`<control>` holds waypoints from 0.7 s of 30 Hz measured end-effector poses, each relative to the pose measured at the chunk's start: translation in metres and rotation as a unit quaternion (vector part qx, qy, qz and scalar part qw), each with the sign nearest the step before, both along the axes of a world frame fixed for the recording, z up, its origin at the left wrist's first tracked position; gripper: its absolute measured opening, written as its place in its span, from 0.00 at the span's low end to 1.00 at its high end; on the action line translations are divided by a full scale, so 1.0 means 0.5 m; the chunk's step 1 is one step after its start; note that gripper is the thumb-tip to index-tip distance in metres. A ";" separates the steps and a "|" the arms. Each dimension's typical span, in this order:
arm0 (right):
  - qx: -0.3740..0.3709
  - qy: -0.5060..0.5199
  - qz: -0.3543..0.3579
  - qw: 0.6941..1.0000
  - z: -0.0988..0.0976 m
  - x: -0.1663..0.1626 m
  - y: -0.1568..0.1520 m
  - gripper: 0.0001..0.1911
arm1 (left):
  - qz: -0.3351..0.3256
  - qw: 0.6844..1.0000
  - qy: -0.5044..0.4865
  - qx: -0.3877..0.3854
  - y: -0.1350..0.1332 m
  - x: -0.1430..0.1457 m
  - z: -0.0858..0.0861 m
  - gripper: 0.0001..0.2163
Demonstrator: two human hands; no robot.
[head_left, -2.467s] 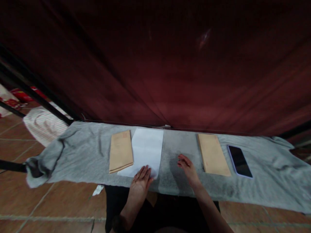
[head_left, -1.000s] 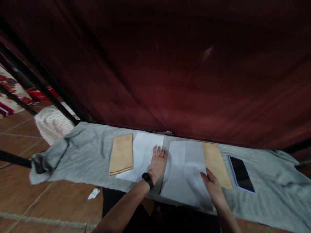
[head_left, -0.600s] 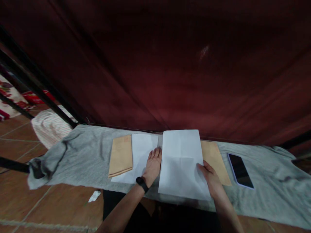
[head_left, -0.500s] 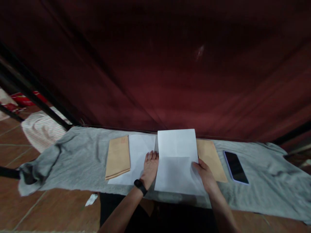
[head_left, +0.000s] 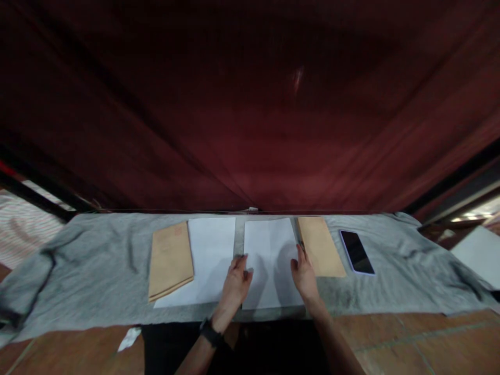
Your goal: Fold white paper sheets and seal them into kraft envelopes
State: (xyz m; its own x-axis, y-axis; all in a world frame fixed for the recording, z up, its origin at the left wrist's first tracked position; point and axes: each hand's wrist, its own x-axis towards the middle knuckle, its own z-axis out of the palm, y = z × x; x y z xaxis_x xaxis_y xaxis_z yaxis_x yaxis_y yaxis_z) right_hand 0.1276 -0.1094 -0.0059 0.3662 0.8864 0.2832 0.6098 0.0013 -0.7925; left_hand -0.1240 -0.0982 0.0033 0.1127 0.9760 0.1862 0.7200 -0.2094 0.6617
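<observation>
A white sheet of paper [head_left: 269,250] lies flat on the grey cloth [head_left: 97,260] in front of me. My left hand [head_left: 236,281] rests at the sheet's left edge, fingers stretched out. On the sheet's right edge is my right hand [head_left: 302,273], fingers extended too, holding nothing. A black band sits on my left wrist. A second white sheet [head_left: 209,255] lies to the left, partly under a stack of brown envelopes [head_left: 171,260]. Another brown envelope stack [head_left: 320,247] lies just right of my right hand.
A dark phone [head_left: 356,252] lies face up on the cloth, right of the envelopes. A dark red curtain [head_left: 250,104] hangs right behind the cloth-covered surface. Tiled floor shows below, with a scrap of paper [head_left: 128,338] on it. A pale object [head_left: 478,255] sits at far right.
The white sheet, held up by my right hand half a second ago, now lies flat on the cloth. Both hands rest at its sides. The view has shifted leftward.
</observation>
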 end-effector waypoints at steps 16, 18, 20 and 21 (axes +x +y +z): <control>-0.011 -0.295 0.148 0.944 -0.008 -0.069 -0.079 0.27 | -0.124 0.975 0.159 0.098 -0.008 0.134 0.037 0.21; -0.018 -0.309 0.157 0.938 -0.007 -0.073 -0.081 0.27 | -0.159 0.967 0.182 0.086 0.016 0.168 0.033 0.21; -0.022 -0.314 0.164 0.935 -0.003 -0.074 -0.081 0.25 | -0.165 0.964 0.196 0.073 0.043 0.192 0.029 0.22; -0.023 -0.314 0.167 0.934 -0.001 -0.074 -0.081 0.24 | -0.159 0.964 0.202 0.066 0.057 0.198 0.027 0.22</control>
State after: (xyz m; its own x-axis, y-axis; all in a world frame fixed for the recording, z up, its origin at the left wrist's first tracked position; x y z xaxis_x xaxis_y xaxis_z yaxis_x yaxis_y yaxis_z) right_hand 0.0905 -0.1499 -0.0063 -0.1583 0.9378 0.3091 0.9263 0.2494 -0.2823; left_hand -0.0249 -0.0694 0.0169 0.4924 0.8504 0.1852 0.7984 -0.5260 0.2929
